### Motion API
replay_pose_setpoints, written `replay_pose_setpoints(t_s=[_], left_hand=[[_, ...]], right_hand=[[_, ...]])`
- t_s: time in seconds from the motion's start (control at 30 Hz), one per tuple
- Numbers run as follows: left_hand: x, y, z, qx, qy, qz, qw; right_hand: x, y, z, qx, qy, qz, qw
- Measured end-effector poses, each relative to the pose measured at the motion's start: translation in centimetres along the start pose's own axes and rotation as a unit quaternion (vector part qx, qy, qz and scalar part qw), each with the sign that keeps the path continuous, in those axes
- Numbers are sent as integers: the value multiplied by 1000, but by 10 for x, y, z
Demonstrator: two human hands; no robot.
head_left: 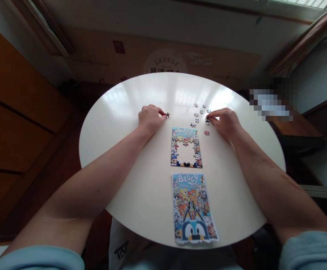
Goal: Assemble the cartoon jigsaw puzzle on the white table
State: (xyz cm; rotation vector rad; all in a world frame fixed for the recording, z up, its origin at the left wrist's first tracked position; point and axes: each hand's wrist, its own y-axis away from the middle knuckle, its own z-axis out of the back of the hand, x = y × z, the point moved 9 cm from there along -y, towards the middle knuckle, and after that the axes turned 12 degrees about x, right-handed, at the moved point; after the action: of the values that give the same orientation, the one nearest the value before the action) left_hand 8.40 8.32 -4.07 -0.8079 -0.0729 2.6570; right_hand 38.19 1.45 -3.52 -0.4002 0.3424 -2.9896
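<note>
My left hand [151, 119] is closed, thumb and forefinger pinching a small dark jigsaw puzzle piece [167, 114] low over the table. At the right, my right hand [225, 120] has its fingertips together on a puzzle piece [207, 119] at the edge of a loose group. Several loose pieces [196, 115] lie scattered between the hands, and a reddish piece [206, 133] sits apart, nearer me. Below them lies the partly assembled jigsaw puzzle [174, 150], its border joined around an open middle. Closer still is a printed reference picture [193, 210] of a blue cartoon dog.
Everything rests on a white oval table [129, 195], its near edge just in front of my lap. Orange-brown cabinets [14, 131] stand at the left. A large cardboard panel [96, 56] leans behind the table, and a brown wooden surface [290, 123] is at the right.
</note>
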Motion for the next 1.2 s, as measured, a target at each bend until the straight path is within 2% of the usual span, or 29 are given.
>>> replay_pose_setpoints(t_s=[0.13,0.3,1.2], left_hand=[[3,-1,-2,10,-21,16,1000],[3,-2,-1,-3,-7,0,1000],[-13,3,-2,3,37,-48,998]], right_hand=[[-3,-1,-1,11,-12,-13,1000],[-7,-1,1,9,-22,-37,999],[-8,-5,-5,-2,5,-40,999]])
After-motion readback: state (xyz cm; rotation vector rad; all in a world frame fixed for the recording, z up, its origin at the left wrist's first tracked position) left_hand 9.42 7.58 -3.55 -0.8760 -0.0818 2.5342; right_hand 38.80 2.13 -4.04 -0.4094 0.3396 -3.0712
